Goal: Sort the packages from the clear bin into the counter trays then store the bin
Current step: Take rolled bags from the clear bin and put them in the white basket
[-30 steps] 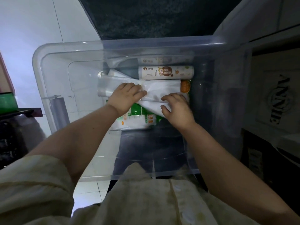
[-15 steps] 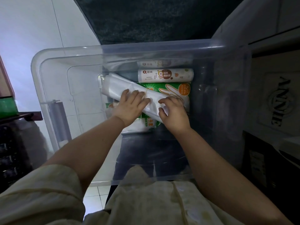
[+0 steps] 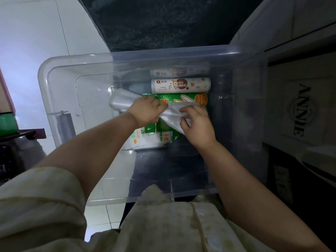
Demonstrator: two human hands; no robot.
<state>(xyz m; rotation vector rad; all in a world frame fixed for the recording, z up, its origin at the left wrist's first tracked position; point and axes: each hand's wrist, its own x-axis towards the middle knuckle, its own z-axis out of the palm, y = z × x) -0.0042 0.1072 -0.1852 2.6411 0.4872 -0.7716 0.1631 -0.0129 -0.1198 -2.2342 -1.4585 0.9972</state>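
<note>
A big clear plastic bin [image 3: 60, 99] fills the middle of the head view, held against my body. Inside at its far end lie a white roll [image 3: 181, 85] with printed labels, a green glove package [image 3: 183, 100] and a white-and-green packet [image 3: 147, 140]. A translucent plastic bag pack [image 3: 120, 100] lies slanted over them. My left hand [image 3: 146, 110] is closed on the middle of that bag pack. My right hand [image 3: 197, 122] pinches its lower right end.
A dark mat [image 3: 163, 22] lies on the floor beyond the bin, with white tiles [image 3: 36, 33] to the left. A cabinet front [image 3: 300, 110] bearing a logo stands on the right. A green box [image 3: 7, 122] sits on a dark shelf at the left edge.
Both hands have gathered the bag pack toward me and bunched it, uncovering more of the green glove package. The bin sits slightly lower in view.
</note>
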